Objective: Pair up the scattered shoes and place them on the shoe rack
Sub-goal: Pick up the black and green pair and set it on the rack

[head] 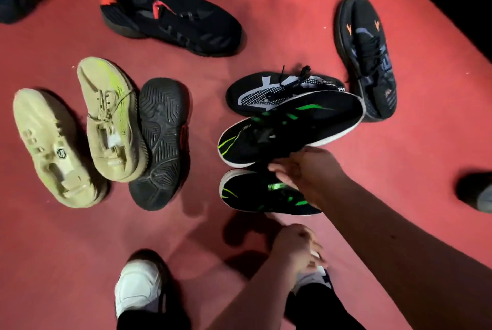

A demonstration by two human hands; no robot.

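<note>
Two black shoes with green stripes and white soles lie side by side on the red floor (266,10). My right hand (300,170) reaches in from the right and grips the upper one (290,127) at its heel opening, tilting it up. The lower one (255,194) lies partly under that hand. My left hand (295,247) hangs lower down, blurred, its fingers loosely curled with nothing in them. No shoe rack is in view.
Scattered around are a black shoe with red trim (170,18), a black shoe with orange marks (367,55), a black-and-white shoe (282,90), two beige shoes (56,146) (111,119) and a black shoe lying sole up (159,143). My white-shod foot (138,287) stands at the bottom.
</note>
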